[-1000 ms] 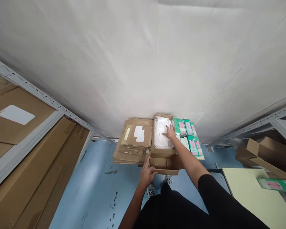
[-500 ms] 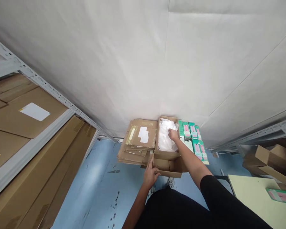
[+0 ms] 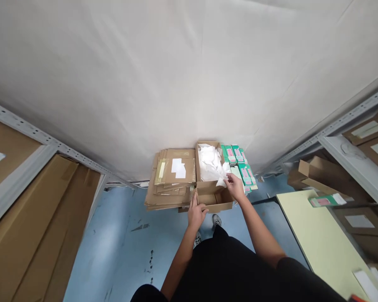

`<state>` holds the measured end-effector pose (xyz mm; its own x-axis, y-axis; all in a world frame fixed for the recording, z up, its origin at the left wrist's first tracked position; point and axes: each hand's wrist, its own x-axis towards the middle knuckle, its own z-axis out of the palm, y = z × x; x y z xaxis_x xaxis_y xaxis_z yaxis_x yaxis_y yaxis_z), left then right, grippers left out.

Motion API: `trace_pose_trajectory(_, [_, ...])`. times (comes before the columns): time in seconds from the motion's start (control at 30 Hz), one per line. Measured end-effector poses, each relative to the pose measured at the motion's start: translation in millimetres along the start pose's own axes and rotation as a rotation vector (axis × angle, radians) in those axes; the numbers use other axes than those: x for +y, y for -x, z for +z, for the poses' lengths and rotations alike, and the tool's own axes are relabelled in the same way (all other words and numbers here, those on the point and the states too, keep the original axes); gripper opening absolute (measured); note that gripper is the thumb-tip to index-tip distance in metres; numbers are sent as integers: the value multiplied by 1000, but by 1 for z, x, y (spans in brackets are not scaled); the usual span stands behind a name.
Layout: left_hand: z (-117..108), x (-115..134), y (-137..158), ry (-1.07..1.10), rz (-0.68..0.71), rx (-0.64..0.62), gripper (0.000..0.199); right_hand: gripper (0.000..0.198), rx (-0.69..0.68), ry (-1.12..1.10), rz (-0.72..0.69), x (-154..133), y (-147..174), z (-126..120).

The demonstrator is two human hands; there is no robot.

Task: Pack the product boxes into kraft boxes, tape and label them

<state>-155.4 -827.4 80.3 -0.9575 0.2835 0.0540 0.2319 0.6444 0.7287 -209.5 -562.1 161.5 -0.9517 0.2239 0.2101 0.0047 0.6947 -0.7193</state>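
Observation:
My left hand [image 3: 196,213] grips the near left corner of an open cardboard box [image 3: 219,207], fingers along its left side and thumb at the front edge. The inside that shows holds nothing. Behind it stands a second cardboard box [image 3: 197,164] filled with crumpled white sheets [image 3: 208,159], thin like tissue or soft plastic. Over the right side of the near box, my right hand [image 3: 235,186] pinches a thin white sheet [image 3: 222,181] that trails out of the filled box.
Flattened cartons [image 3: 164,197] are stacked left of the boxes; several green-and-pink packages [image 3: 246,175] stand right. Shelves with cartons [image 3: 44,201] flank both sides. A pale yellow tabletop [image 3: 311,230] at right carries another green package [image 3: 326,201]. A pale wall [image 3: 176,84] rises behind.
My right hand has drawn back from the filled box with a white sheet pinched in it. My left hand stays on the near box. The view has turned to the right.

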Motion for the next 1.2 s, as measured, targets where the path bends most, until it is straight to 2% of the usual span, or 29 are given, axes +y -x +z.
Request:
trace_pose_trajectory(0.1, [-2, 4, 0, -9, 21, -9, 10, 55, -77, 47, 23, -5, 32, -17])
trace_pose_trajectory(0.2, [-5, 10, 0, -19, 34, -28, 9, 61, -231, 165, 43, -5, 49, -14])
trace_pose_trajectory(0.3, [-6, 18, 2, -20, 69, -42, 7, 57, -450, 257, 47, 4, 59, 3])
trace_pose_trajectory(0.37, [-4, 24, 2, -32, 101, -53, 9, 50, -557, 242, 51, 13, 64, 10])
trace_pose_trajectory(0.43, [2, 33, 1, -49, 130, -72, 10, 44, -591, 193, 45, 24, 69, 7])
trace_pose_trajectory(0.5, [12, 46, -2, -65, 159, -98, 9, 43, -560, 157, 40, 37, 75, -8])
trace_pose_trajectory(0.63, [45, 83, -12, -96, 226, -164, 8, 40, -384, 166, 77, 66, 92, -66])
trace_pose_trajectory(0.8, [108, 145, -27, -96, 390, -244, 6, 41, -7, 137, 124, 113, 136, -162])
trace_pose_trajectory(1.0, [215, 234, -38, -37, 626, -415, 8, 47, 361, 219, 307, 195, 227, -274])
trace_pose_trajectory(1.1, [276, 286, -34, -14, 732, -517, 7, 51, 467, 271, 434, 231, 280, -322])
trace_pose_trajectory(1.2, [333, 340, -18, -2, 838, -610, 8, 56, 548, 313, 558, 254, 332, -363])
